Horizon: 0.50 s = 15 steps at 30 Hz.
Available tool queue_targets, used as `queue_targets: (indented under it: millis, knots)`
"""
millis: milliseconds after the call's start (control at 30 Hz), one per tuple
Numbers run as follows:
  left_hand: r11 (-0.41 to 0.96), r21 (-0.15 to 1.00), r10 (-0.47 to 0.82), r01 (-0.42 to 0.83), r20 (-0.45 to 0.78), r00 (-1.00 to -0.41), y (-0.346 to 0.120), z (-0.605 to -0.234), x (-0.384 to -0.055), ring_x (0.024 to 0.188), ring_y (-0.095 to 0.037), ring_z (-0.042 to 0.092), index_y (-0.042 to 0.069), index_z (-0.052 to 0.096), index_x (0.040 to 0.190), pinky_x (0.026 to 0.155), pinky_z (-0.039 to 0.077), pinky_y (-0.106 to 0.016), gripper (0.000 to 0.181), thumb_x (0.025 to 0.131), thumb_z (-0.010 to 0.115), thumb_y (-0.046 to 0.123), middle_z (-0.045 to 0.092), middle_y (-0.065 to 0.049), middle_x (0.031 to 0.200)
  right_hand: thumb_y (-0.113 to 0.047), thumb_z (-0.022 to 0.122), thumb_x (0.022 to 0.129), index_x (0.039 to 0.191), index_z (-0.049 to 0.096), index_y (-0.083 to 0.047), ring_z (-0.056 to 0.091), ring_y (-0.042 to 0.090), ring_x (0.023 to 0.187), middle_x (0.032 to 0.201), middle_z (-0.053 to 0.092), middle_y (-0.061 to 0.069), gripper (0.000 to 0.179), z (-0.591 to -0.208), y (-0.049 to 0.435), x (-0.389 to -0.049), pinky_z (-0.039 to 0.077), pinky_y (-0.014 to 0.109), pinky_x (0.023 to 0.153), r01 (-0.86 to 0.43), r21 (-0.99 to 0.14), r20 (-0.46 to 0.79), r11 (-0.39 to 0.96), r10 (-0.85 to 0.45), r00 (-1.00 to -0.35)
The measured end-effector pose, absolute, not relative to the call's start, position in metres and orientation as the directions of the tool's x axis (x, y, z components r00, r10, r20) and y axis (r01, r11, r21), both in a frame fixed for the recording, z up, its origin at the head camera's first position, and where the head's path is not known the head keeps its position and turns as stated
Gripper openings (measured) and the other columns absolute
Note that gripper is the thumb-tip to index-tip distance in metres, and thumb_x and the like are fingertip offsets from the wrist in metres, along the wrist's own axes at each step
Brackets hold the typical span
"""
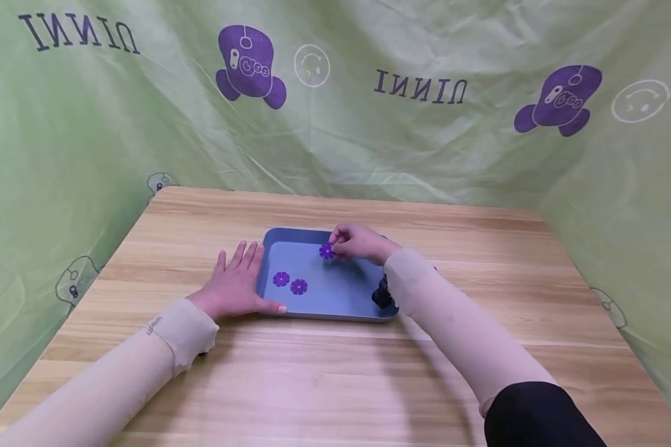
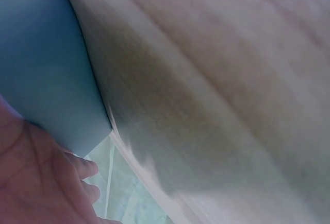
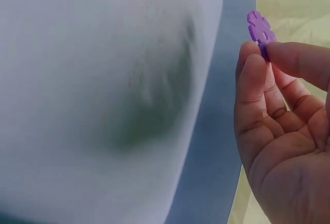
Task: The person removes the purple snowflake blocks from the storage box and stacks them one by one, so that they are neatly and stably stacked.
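Observation:
A shallow blue tray (image 1: 335, 304) lies on the wooden table. Between thumb and fingertips, my right hand (image 1: 359, 242) pinches a purple notched disc (image 1: 326, 251) over the far part of the tray. The right wrist view shows that disc (image 3: 261, 31) tilted up from the fingertips of the right hand (image 3: 283, 131). Two more purple discs (image 1: 281, 279) lie flat in the tray's left part. At the tray's left edge rests my left hand (image 1: 237, 282), fingers straight and spread, thumb along the near rim. The left wrist view has its palm (image 2: 36, 177) beside the tray's outer wall (image 2: 51, 74).
Wood-grain table (image 1: 324, 379) surrounds the tray on all sides. A green printed curtain (image 1: 335, 143) hangs behind and beside the table. A black device (image 1: 384, 293) sits at the right wrist, over the tray's right side. A tiny purple bit (image 1: 435, 269) shows just past the right sleeve.

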<state>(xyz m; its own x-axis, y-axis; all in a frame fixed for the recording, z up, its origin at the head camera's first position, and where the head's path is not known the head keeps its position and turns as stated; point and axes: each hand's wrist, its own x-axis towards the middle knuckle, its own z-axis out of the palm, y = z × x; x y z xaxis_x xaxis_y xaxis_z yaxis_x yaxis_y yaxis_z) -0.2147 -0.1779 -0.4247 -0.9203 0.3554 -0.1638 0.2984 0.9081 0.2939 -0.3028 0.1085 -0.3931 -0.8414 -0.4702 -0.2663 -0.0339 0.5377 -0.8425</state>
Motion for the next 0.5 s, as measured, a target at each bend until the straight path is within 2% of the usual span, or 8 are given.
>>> queue_targets:
  millis: [333,500]
  knots:
    - [0.908,0.287,0.358,0.304,-0.158,-0.92,-0.179,-0.426,-0.214,0.155,-0.046,-0.007,-0.009,0.003,0.161,0.119,-0.01,-0.067,0.148,0.069,0.069,0.087,0.002,-0.028,0.169,0.002,0.06,0.1,0.107,0.063,0.004,0.059,0.015,0.078,0.092,0.063,0.008,0.007,-0.393,0.129,-0.302,0.054,0.026,0.071,-0.037,-0.845,-0.251,0.534,-0.457,-0.853]
    - [0.908,0.284,0.36,0.306,-0.158,-0.92,-0.178,-0.425,-0.215,0.155,-0.046,-0.006,-0.009,0.003,0.161,0.119,-0.01,-0.067,0.149,0.069,0.069,0.087,0.002,-0.028,0.169,0.001,0.059,0.1,0.109,0.063,0.004,0.059,0.018,0.084,0.097,0.065,0.01,0.011,-0.388,0.146,-0.302,0.054,0.032,0.077,-0.033,-0.827,-0.266,0.56,-0.444,-0.856]
